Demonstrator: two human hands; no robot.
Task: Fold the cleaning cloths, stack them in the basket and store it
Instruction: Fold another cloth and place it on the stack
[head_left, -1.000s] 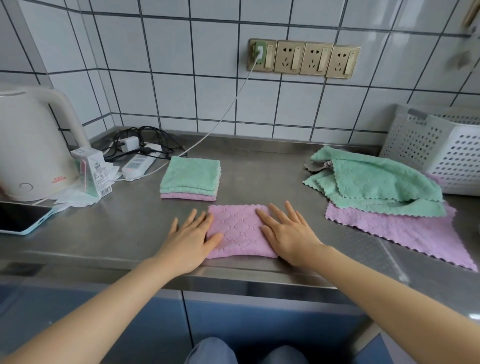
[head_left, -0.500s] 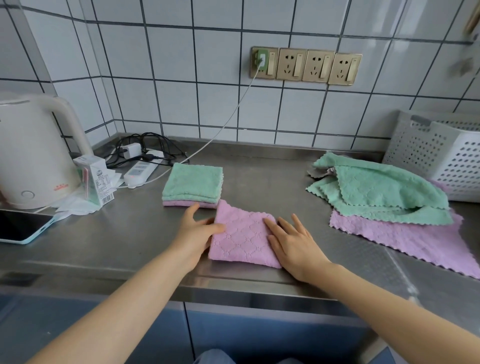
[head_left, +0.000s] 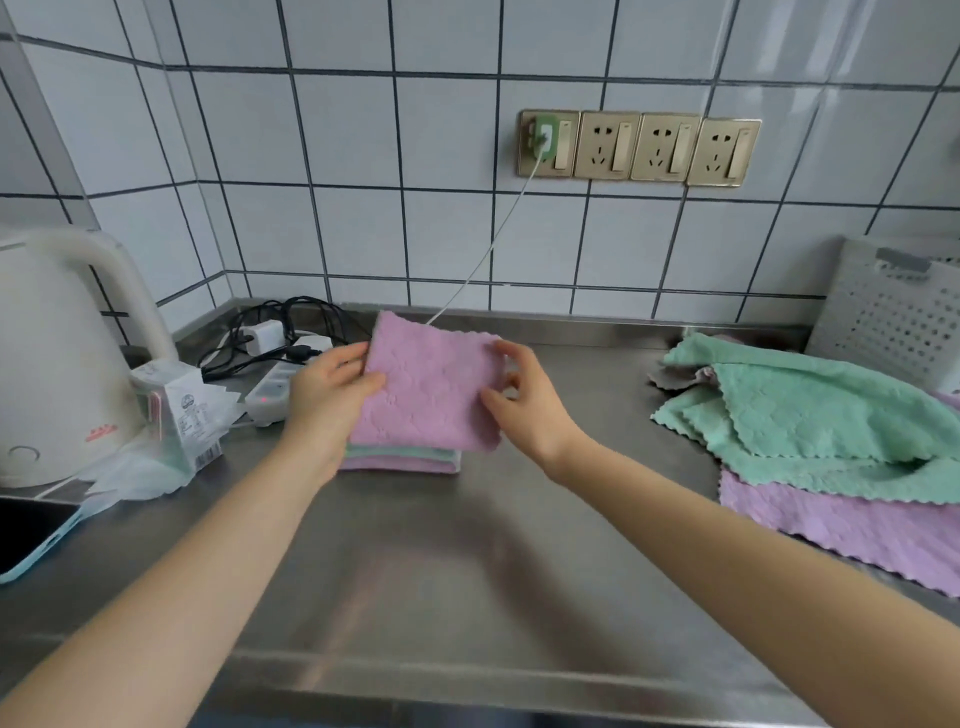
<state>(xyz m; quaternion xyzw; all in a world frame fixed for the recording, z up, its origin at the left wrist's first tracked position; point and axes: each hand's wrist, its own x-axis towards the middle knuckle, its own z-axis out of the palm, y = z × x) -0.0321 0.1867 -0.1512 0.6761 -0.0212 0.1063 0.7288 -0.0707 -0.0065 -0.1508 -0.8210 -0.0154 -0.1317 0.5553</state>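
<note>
A folded pink cloth (head_left: 426, 389) is held just above a small stack of folded cloths (head_left: 405, 457), green over pink, on the steel counter (head_left: 467, 571). My left hand (head_left: 327, 395) grips the pink cloth's left edge. My right hand (head_left: 524, 400) pinches its right edge with thumb and fingers. At the right lies a loose pile of unfolded cloths, green ones (head_left: 810, 415) on top of a pink one (head_left: 841, 525). The white perforated basket (head_left: 893, 317) stands at the far right against the tiled wall, partly cut off by the frame.
A white kettle (head_left: 57, 364) stands at the left, with a small carton (head_left: 176, 405) and plastic wrap beside it. A phone (head_left: 31, 535) lies at the left edge. A power strip with cables (head_left: 280, 353) sits in the back corner. A charger cable hangs from the wall sockets (head_left: 639, 148).
Both hands lifted the folded pink cloth off the counter's front and carried it back and left, over the folded stack. My view has moved closer to the counter.
</note>
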